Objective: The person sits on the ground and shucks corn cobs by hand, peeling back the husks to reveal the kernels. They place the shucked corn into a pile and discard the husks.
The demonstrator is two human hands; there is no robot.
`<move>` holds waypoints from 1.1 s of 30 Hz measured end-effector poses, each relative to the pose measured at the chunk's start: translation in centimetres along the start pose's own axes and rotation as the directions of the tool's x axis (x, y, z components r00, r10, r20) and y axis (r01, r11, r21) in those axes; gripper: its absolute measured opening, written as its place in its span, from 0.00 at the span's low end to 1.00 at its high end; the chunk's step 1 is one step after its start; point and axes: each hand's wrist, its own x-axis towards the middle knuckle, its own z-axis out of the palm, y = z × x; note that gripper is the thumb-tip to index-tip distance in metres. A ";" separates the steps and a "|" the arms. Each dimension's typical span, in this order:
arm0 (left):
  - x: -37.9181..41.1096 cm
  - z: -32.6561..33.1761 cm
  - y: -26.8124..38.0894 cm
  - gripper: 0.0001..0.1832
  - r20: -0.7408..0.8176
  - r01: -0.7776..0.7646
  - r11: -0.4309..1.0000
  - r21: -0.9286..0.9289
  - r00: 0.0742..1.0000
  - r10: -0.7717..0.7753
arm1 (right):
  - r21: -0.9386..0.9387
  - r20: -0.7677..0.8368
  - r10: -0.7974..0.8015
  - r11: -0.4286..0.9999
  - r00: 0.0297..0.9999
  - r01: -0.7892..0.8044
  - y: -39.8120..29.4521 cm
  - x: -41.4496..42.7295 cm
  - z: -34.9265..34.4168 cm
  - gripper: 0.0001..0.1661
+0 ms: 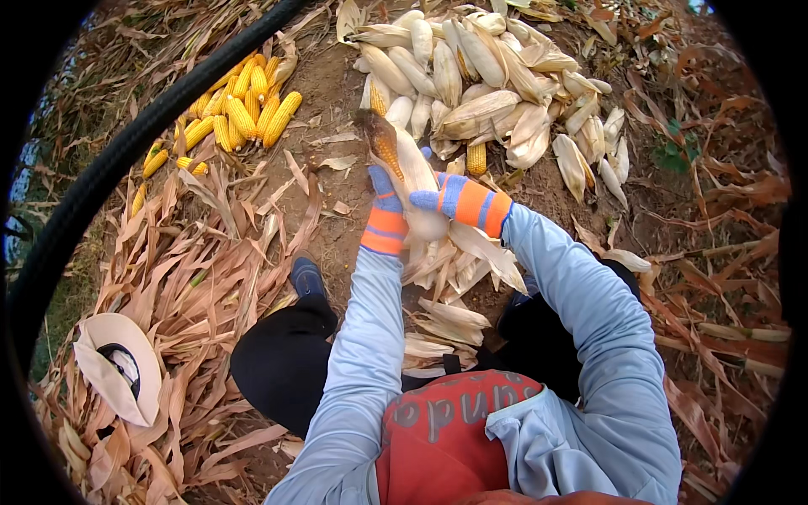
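Note:
A partly husked ear of corn (386, 148) is held up between both hands, its orange kernels and dark, dry tip showing on one side. Pale husk (418, 170) still wraps the other side and the base. My left hand (386, 202), in a blue and orange striped knit glove, grips the ear from the left. From the right, my right hand (464, 199), gloved the same way, closes on the husk with its thumb across the lower part. Some fingers are hidden behind the ear. Loose husks (457, 262) lie on the ground below the hands.
A heap of corn ears in pale husks (480, 117) lies ahead. Bare yellow cobs (243, 113) are piled at the upper left. Dry leaves (189, 271) cover the left ground, with a beige hat (120, 369) on them. A black cord-like strip (132, 151) crosses the view's left side.

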 end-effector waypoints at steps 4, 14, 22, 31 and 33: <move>-3.0 2.3 1.5 0.28 -0.495 0.357 0.875 0.329 0.854 -0.162 | -0.287 -0.286 0.074 0.945 0.955 -0.159 0.0 0.1 -1.9 0.31; -4.0 3.4 -2.5 0.30 -0.251 0.090 0.993 0.080 0.966 -0.067 | -0.685 -0.449 -0.321 0.723 0.834 -0.091 -0.6 -0.1 -0.6 0.29; -5.4 3.1 1.8 0.42 0.055 0.363 0.914 -0.180 0.932 -0.359 | -0.120 -0.312 0.005 0.992 0.950 -0.045 -1.8 -0.6 -1.3 0.22; -5.2 1.9 -0.4 0.36 -0.027 0.218 0.976 0.000 0.976 -0.218 | -0.372 -0.280 -0.126 0.928 0.952 0.013 -1.8 -0.9 0.8 0.27; -5.1 1.8 -0.4 0.34 -0.030 0.197 0.980 -0.009 0.980 -0.197 | -0.423 -0.238 -0.075 0.905 0.968 -0.034 -2.8 -1.6 0.4 0.29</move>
